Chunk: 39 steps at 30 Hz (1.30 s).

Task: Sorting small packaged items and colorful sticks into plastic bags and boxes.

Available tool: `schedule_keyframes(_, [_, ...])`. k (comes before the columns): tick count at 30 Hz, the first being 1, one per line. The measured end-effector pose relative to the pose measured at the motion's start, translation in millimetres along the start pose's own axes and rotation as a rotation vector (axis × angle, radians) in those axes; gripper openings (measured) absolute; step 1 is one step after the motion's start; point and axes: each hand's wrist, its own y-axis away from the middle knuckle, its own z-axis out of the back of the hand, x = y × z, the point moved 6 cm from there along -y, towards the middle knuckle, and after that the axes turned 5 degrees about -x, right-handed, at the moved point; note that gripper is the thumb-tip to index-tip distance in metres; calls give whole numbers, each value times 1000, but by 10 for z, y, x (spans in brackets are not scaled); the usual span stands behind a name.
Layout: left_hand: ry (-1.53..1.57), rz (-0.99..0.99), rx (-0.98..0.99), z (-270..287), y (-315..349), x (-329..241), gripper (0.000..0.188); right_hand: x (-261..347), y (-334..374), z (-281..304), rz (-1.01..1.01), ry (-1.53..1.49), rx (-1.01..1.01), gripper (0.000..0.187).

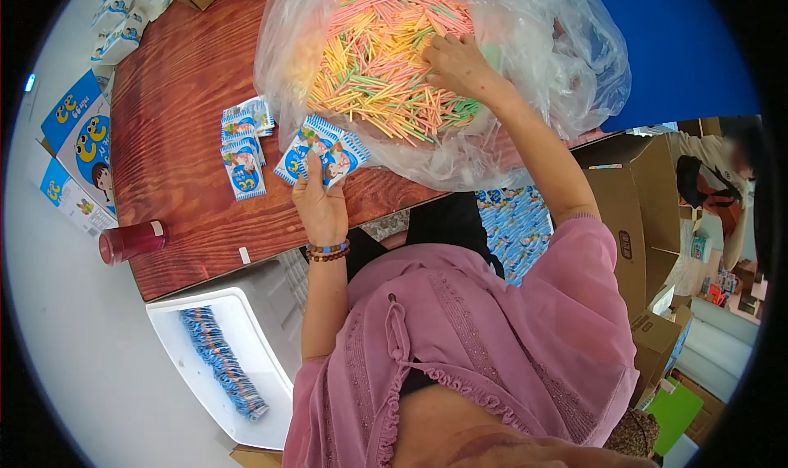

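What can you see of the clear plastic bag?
The clear plastic bag looks thin, glossy and crumpled. It lies wide open on the reddish wooden table, its loose folds bunched mostly on the right. Inside is a heap of slim pink, yellow and green sticks. The person's right hand reaches in through the opening and touches the sticks.

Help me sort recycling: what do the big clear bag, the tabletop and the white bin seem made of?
Big clear bag: thin, glossy plastic film, judging by its see-through crinkles and highlights.
Tabletop: wood or a wood-look surface, lightly glossy reddish-brown, with streaky grain showing.
White bin: probably smooth moulded plastic, given its even colour and rounded corners.
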Motion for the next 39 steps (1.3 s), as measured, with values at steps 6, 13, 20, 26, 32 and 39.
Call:
schedule_keyframes(6, [13,24,-13,0,-14,33,17,-41,-26,-140,11,-23,-43,28])
schedule_keyframes(13, [6,19,-2,-21,5,44,19,49,0,-192,-19,64,-7,22])
schedule_keyframes(20, [-29,-8,5,-27,15,27,19,-226,52,-276,-184,-337,-36,23])
schedule_keyframes(26, [3,11,18,-29,22,17,19,-460,46,-275,-357,-897,-270,21])
schedule_keyframes(32, [7,24,30,2,1,45,21,-477,15,-218,-518,-1647,-315,17])
schedule_keyframes(39, [2,22,40,-22,12,10,21,-144,-23,-371,-536,-2609,-265,16])
